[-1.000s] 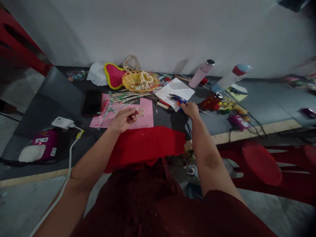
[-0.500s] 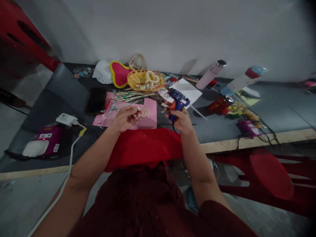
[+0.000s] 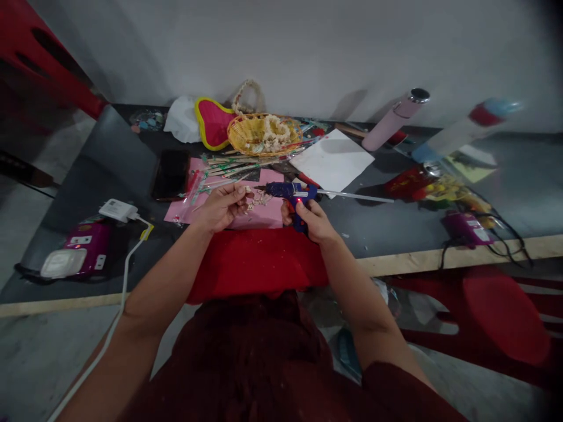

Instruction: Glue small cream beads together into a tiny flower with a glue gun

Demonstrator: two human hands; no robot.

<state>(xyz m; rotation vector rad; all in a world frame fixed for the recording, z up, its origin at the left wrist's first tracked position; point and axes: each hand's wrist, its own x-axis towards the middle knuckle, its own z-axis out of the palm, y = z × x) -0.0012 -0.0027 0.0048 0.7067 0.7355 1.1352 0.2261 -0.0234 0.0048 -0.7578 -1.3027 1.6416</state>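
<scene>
My right hand is wrapped round the handle of a blue hot glue gun, whose red light is lit. A clear glue stick juts from its back end. The nozzle points left, close to the fingertips of my left hand. Those fingers pinch a small cream-coloured piece, too small to make out exactly. Beneath, loose cream pieces lie on pink paper, partly hidden by the glue gun.
Behind the paper stands a yellow basket with a cream beaded ring. A phone lies left; white paper, a pink flask and a red can are right. A white cable runs past my left arm.
The glue gun has swung from pointing away to lying level, its nozzle now beside my left fingertips. My left hand stays nearly in place, still pinching. The view has shifted slightly.
</scene>
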